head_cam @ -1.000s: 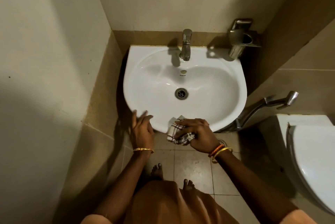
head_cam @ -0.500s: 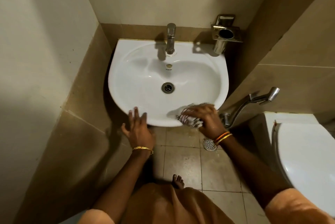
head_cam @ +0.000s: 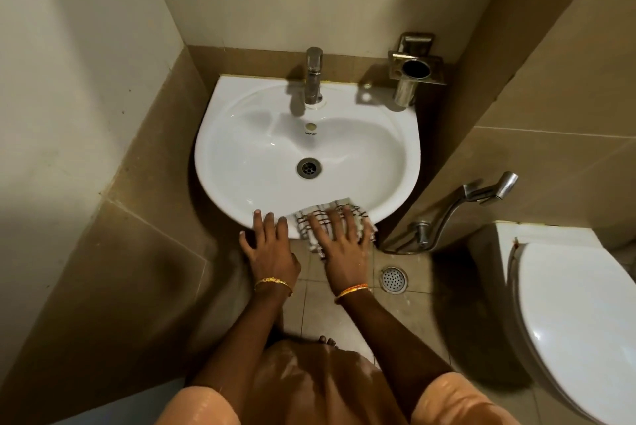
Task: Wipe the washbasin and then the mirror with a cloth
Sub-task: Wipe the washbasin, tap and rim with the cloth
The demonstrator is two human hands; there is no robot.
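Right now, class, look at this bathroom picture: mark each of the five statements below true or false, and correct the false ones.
1. The right hand presses a checked cloth flat on the front rim of the washbasin. True.
2. The left hand holds the tap. False: it rests open on the basin's front rim, beside the cloth.
3. The drain is covered by the cloth. False: the drain is bare; the cloth lies at the front rim.
4. A metal holder is fixed to the wall behind the basin's right corner. True.
5. Water runs from the tap. False: no stream shows.
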